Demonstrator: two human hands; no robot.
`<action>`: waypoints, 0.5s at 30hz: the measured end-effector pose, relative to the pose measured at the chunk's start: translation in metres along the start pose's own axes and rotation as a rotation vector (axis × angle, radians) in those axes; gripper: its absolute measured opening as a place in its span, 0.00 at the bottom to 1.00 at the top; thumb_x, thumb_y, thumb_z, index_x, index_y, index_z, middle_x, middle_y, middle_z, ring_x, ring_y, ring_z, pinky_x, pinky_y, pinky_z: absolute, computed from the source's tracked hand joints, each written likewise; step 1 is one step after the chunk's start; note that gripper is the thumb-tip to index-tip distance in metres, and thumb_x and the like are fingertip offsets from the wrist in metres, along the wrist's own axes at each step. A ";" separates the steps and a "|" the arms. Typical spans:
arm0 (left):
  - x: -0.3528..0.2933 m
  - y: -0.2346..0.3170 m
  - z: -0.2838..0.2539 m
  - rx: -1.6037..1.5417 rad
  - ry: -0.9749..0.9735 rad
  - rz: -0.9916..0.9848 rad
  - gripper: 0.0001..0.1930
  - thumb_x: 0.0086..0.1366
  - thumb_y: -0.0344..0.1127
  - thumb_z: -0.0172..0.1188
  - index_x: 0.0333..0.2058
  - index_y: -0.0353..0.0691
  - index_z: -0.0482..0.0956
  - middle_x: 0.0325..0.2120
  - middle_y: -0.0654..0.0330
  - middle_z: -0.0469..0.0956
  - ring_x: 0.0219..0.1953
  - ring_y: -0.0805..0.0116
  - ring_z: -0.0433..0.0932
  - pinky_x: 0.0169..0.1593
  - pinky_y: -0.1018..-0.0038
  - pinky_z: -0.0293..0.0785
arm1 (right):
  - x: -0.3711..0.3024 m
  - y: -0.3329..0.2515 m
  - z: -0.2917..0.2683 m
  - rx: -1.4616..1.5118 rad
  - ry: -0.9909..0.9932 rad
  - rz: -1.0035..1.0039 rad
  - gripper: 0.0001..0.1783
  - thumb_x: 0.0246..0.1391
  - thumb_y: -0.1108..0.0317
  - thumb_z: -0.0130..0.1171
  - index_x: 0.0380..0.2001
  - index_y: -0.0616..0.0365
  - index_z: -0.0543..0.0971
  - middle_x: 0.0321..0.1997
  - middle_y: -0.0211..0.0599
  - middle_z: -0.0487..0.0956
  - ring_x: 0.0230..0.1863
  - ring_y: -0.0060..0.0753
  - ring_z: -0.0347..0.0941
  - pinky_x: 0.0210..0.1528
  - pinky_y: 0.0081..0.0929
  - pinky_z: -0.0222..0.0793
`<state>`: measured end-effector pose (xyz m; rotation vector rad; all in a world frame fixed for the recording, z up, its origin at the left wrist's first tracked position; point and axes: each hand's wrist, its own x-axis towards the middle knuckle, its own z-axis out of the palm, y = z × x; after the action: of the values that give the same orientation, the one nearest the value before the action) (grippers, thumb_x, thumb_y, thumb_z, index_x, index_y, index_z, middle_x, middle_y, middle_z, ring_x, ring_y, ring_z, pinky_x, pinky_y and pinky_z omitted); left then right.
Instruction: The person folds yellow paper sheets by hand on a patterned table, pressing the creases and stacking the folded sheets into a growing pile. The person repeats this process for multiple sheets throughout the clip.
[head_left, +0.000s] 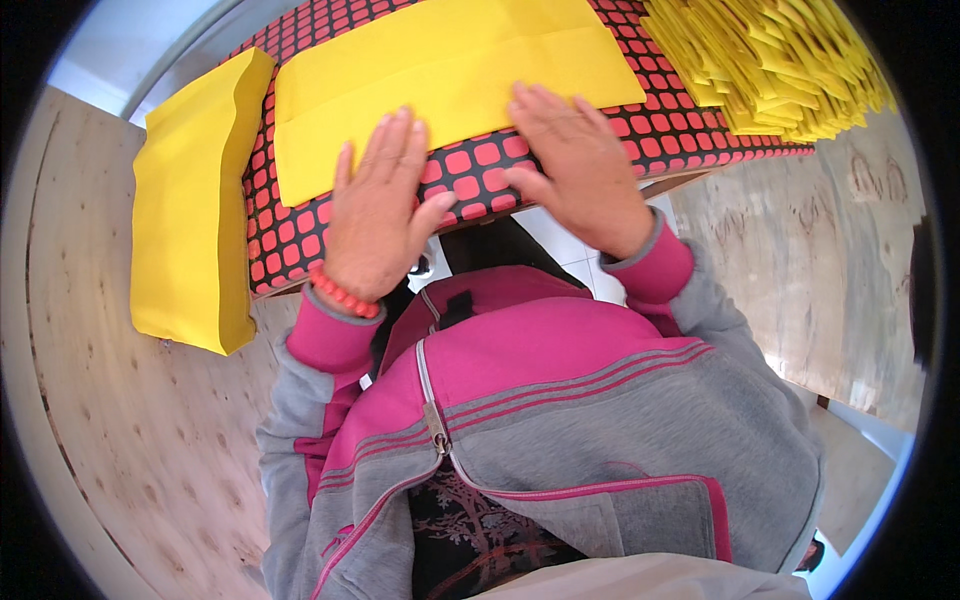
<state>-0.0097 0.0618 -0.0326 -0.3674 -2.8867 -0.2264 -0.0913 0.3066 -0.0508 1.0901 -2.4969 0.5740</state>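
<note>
A wide yellow sheet (pixel 450 75), of paper or thin fabric, lies on the patterned table cover with a crease running across it. Its near edge is under the fingertips of both my hands. My left hand (pixel 372 215), with a red bead bracelet at the wrist, rests flat with fingers stretched toward the sheet's near left part. Farther right, my right hand (pixel 580 175) lies with fingers spread and thumb turned inward, its fingertips on the near edge. Neither hand grips anything.
A thick stack of yellow sheets (pixel 185 210) stands at the left, overhanging the table's edge. Many folded yellow pieces (pixel 775 65) are piled at the far right. The red-and-black cover (pixel 470 188) ends just before me. Wooden boards (pixel 110 400) flank both sides.
</note>
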 end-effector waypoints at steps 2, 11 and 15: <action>-0.015 -0.014 -0.004 -0.006 -0.001 -0.055 0.38 0.70 0.51 0.57 0.71 0.35 0.59 0.73 0.49 0.57 0.76 0.53 0.54 0.75 0.51 0.45 | -0.012 0.019 -0.009 -0.083 0.010 0.045 0.36 0.60 0.49 0.62 0.64 0.63 0.73 0.71 0.47 0.70 0.74 0.42 0.63 0.74 0.47 0.53; -0.060 -0.055 -0.018 0.193 0.010 -0.463 0.37 0.71 0.50 0.58 0.71 0.34 0.60 0.72 0.46 0.58 0.76 0.51 0.54 0.74 0.45 0.45 | -0.034 0.051 -0.036 -0.255 0.034 0.306 0.35 0.64 0.52 0.61 0.67 0.62 0.70 0.71 0.51 0.70 0.72 0.47 0.65 0.75 0.49 0.51; -0.027 -0.029 -0.014 0.197 0.240 -0.100 0.34 0.66 0.47 0.63 0.64 0.31 0.68 0.68 0.45 0.65 0.72 0.49 0.60 0.73 0.41 0.48 | -0.012 0.038 -0.031 -0.183 0.181 0.042 0.34 0.60 0.56 0.66 0.65 0.62 0.72 0.68 0.49 0.73 0.71 0.49 0.66 0.74 0.49 0.52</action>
<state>0.0112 0.0251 -0.0295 -0.1491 -2.6622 0.0002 -0.1076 0.3526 -0.0386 0.8792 -2.3665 0.4256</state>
